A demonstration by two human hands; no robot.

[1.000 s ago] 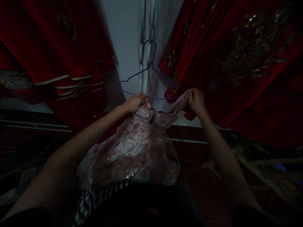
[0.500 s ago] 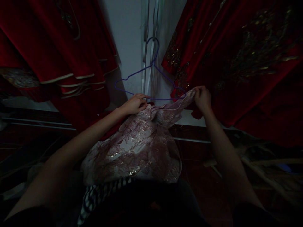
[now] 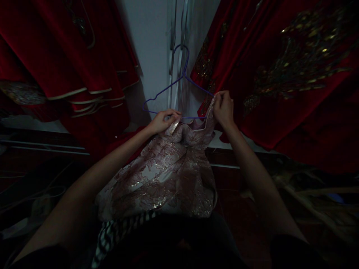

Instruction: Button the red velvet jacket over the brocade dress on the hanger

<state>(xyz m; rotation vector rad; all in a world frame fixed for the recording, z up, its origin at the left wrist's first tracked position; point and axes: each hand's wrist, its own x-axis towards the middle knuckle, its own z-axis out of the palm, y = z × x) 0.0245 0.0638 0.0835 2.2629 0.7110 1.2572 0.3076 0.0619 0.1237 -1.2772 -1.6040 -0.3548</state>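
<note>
A pale pink dress (image 3: 162, 175) with a shiny leaf pattern spreads across my lap, its top raised toward a purple wire hanger (image 3: 165, 89). The hanger hangs by its hook from a metal handle (image 3: 171, 63). My right hand (image 3: 224, 108) pinches the dress's right strap, which sits over the hanger's right shoulder. Closed on the left edge of the dress's top, my left hand (image 3: 165, 120) is just under the hanger's bottom bar. The hanger's left arm sticks out bare beside it.
Red garments with pale trim (image 3: 81, 93) hang at left. More red garments with gold embroidery (image 3: 303, 63) hang at right. Behind the hanger are pale cabinet doors (image 3: 148, 45). Wooden bars (image 3: 303, 201) stand at lower right, and a black-and-white striped cloth (image 3: 112, 231) lies near my lap.
My right hand has moved left and up, bringing the strap over the hanger's right shoulder. The hanger has shifted slightly right. My left hand has lifted its edge of the dress a little.
</note>
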